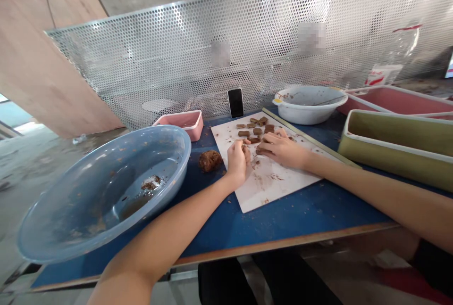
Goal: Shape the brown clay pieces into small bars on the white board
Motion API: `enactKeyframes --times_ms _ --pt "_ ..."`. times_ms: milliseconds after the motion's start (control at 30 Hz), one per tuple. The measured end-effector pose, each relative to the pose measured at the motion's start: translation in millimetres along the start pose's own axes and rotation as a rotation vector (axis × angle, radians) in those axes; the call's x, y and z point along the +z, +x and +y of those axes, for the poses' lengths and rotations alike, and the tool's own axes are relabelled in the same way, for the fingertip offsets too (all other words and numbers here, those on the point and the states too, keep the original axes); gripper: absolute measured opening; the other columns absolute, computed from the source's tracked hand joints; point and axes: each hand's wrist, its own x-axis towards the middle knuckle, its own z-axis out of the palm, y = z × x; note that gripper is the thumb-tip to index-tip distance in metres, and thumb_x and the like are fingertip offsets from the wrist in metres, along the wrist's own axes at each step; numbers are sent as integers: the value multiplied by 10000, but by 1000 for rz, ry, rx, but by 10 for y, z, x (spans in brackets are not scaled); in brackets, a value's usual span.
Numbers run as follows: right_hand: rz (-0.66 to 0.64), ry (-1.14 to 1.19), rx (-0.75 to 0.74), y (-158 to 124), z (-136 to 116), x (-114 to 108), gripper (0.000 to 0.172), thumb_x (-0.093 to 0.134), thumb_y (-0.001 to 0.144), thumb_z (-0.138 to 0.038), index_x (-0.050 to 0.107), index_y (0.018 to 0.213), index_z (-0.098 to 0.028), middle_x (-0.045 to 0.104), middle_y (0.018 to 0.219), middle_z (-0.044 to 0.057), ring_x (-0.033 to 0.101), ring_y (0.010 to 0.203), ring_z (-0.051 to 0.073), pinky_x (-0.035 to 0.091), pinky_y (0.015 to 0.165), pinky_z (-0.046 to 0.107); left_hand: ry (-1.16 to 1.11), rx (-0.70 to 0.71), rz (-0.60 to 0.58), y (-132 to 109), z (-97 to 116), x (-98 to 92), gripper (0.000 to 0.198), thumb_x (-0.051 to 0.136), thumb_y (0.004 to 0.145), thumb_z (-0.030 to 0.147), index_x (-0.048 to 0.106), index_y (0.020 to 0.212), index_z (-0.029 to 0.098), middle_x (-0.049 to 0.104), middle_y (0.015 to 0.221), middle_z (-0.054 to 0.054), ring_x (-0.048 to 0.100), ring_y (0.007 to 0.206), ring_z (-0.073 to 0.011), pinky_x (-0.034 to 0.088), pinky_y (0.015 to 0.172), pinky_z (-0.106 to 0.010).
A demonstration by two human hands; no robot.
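Observation:
On the blue table lies a white board [269, 185] smeared with brown paste. My left hand [238, 158] rests on its left part with the fingers curled round a small brown piece. My right hand [281, 147] lies beside it, fingers bent and pressing on another brown piece on the board. Several small brown rectangular blocks [256, 128] lie in rows at the board's far end, just beyond my fingers. A brown lump of the same stuff [210, 160] sits on the table left of the board.
A big blue basin [63, 229] with brown residue stands at the left. Behind are a small pink tray [184, 123], a black phone [235, 103] leaning on the perforated metal screen, and a white bowl [309, 109]. An olive tray [396, 149] and a pink tray [399, 100] stand right.

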Motion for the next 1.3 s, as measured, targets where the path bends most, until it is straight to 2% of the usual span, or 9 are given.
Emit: enactKeyframes --times_ms 367,700,967,1300 --pt "24 -32 -32 -5 -9 -3 380 457 1191 -318 796 1066 -200 663 1021 92 586 961 233 339 932 410 27 30 -25 32 -49 -34 148 556 979 254 638 874 190 344 519 99 224 411 -67 179 457 -210" --pt "-3 -132 -71 1 -18 -13 418 389 1206 -270 738 992 -189 653 1010 76 550 898 213 315 937 414 36 3 -15 10 -7 -1 151 547 983 234 632 867 190 333 517 102 229 401 -64 155 453 -213" --pt "-48 -141 -95 8 -46 -70 385 380 1177 -195 721 1000 -198 654 1006 81 551 955 238 320 951 413 18 0 -26 12 -10 -4 144 562 978 247 631 865 189 330 529 106 198 404 -56 148 452 -206" --pt "-3 -131 -58 6 -55 -42 385 413 1191 -268 760 1046 -187 664 1015 90 559 931 233 338 952 419 30 0 -19 3 -2 -3 165 599 985 288 632 855 192 309 532 107 213 416 -60 160 451 -204"
